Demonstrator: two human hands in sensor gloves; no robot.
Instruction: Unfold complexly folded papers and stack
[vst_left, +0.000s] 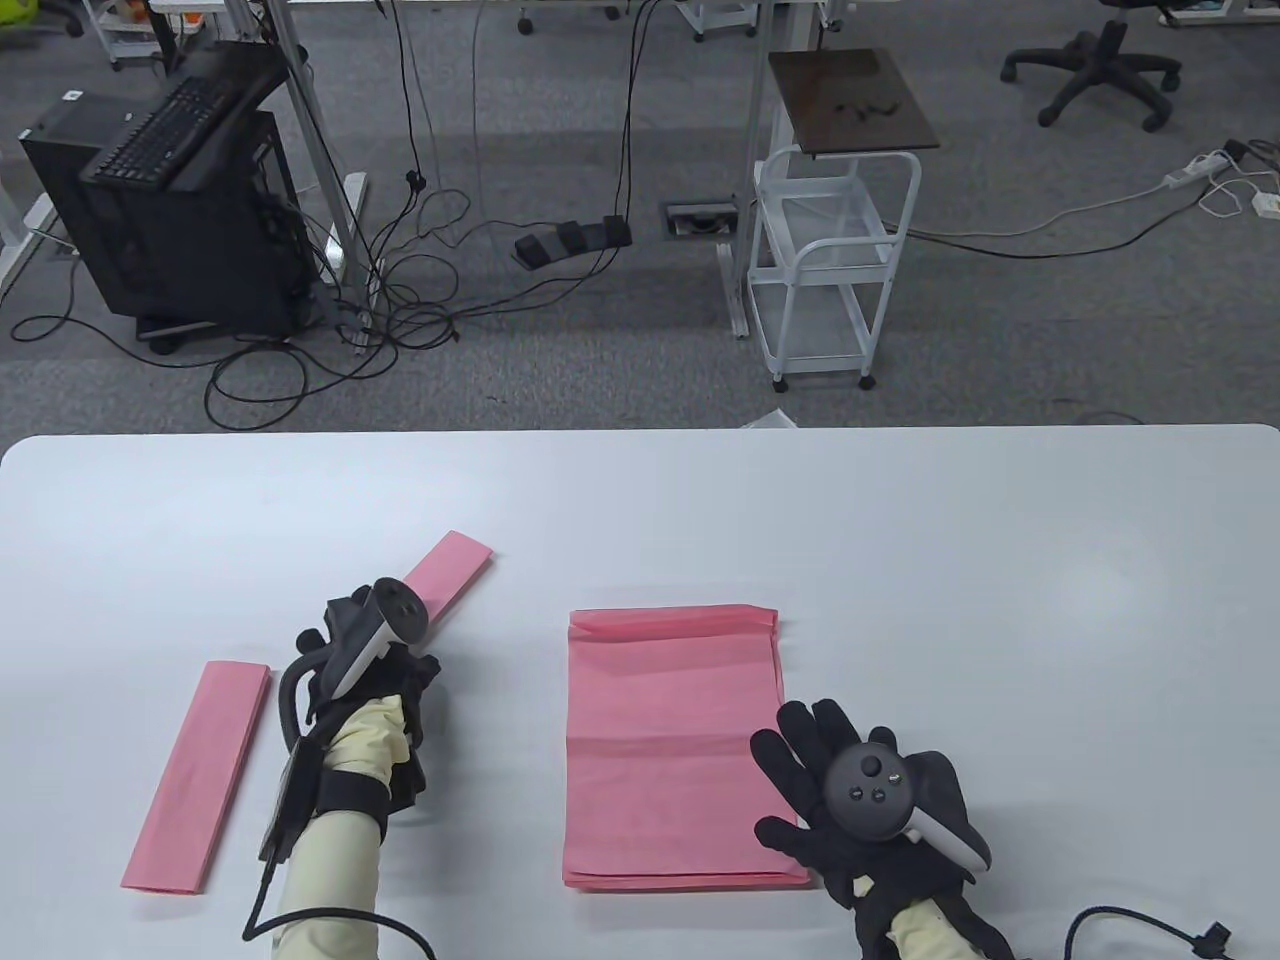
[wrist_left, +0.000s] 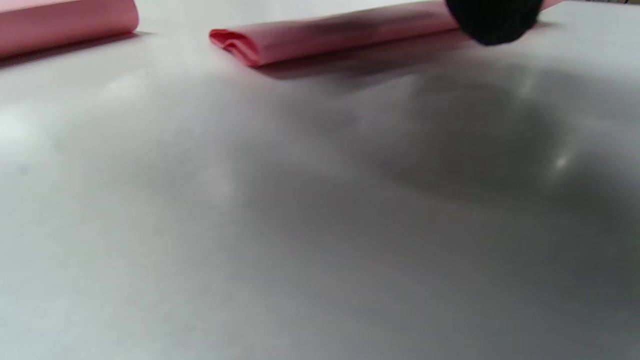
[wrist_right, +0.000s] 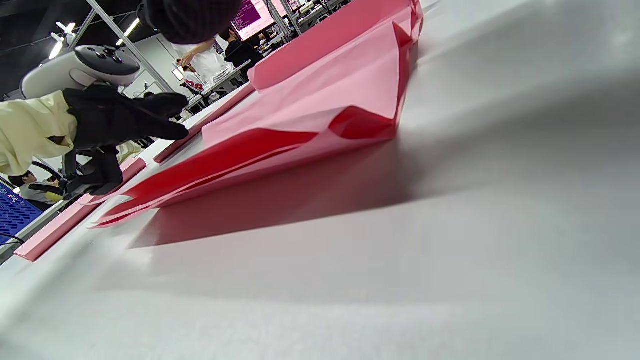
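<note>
A stack of unfolded pink sheets (vst_left: 670, 745) lies in the middle of the table. My right hand (vst_left: 805, 765) rests flat on its lower right edge with the fingers spread. In the right wrist view the stack's near layers (wrist_right: 320, 115) gape up a little. A folded pink strip (vst_left: 455, 562) lies slantwise at the centre left, and its near end runs under my left hand (vst_left: 375, 685). In the left wrist view a fingertip (wrist_left: 492, 20) touches this strip (wrist_left: 325, 37). A second folded strip (vst_left: 200, 775) lies apart at the far left.
The white table (vst_left: 900, 560) reaches to the rounded far edge. Glove cables trail off the near edge by both wrists (vst_left: 1120, 925). Beyond the table are a white cart (vst_left: 835, 270), a computer tower and floor cables.
</note>
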